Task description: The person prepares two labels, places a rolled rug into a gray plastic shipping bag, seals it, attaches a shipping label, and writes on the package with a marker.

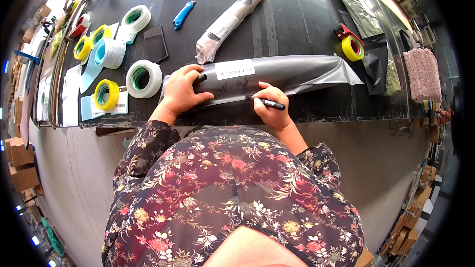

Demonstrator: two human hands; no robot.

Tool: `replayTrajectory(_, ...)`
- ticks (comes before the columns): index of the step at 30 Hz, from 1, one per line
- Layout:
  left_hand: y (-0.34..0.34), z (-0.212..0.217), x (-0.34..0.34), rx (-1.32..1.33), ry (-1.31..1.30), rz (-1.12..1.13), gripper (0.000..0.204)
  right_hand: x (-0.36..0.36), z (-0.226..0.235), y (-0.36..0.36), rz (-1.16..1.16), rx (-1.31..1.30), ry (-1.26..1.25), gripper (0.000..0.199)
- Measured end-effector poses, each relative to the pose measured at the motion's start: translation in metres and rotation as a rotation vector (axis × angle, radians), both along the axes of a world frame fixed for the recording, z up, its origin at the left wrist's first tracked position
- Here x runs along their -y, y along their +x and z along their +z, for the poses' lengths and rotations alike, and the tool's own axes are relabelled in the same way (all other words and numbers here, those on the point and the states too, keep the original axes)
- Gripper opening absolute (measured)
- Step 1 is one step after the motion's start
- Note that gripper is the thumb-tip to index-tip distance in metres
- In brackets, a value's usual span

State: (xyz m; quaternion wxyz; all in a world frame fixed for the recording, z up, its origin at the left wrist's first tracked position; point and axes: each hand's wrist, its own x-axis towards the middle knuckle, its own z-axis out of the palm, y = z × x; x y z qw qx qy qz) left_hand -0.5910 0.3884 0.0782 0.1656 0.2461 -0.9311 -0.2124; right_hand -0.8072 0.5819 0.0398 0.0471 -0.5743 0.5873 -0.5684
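A long grey plastic mailing bag (307, 71) lies across the table's near edge, with a white barcode label (235, 69) and black handwriting on it. My left hand (178, 91) rests on the bag's left end, its thumb pressing on the plastic. A small black marker cap (200, 78) sticks out between its fingers. Closed round a black marker (273, 104), my right hand (269, 111) sits at the middle of the bag's near side. The marker's tip is at the handwriting, partly hidden by the fingers.
Behind the bag lies a clear-wrapped roll (230, 22), near a blue cutter (183, 15) and a black phone (156, 43). Several tape rolls (143, 78) and label rolls (110, 53) crowd the left. A red tape dispenser (350, 44) and pinkish cloth (422, 75) are rightward.
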Motion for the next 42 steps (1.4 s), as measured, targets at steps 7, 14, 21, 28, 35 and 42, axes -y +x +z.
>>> replayTrajectory(7, -0.001, -0.001, 0.001, -0.001, 0.001, 0.009, 0.044, 0.001, 0.004, -0.006, -0.174, -0.011, -0.035, 0.017)
replayTrajectory(14, 0.000, 0.001, 0.001, 0.014, 0.026, 0.009, 0.047, 0.002, -0.001, -0.005, -0.236, -0.044, -0.086, 0.019)
replayTrajectory(21, 0.000, 0.003, -0.001, 0.013, -0.034, -0.053, 0.054, -0.002, 0.003, -0.008, -0.096, -0.079, -0.050, 0.014)
replayTrajectory(28, 0.001, 0.002, -0.002, 0.031, -0.055, -0.042, 0.057, -0.002, -0.001, -0.009, -0.188, -0.048, -0.083, 0.019)
replayTrajectory(35, 0.002, 0.000, -0.002, 0.026, -0.061, -0.044, 0.056, -0.003, -0.004, -0.014, -0.104, -0.070, -0.082, 0.015)
replayTrajectory(42, 0.003, 0.003, -0.006, 0.030, -0.117, -0.067, 0.060, -0.007, -0.004, -0.009, -0.193, 0.003, -0.070, 0.011)
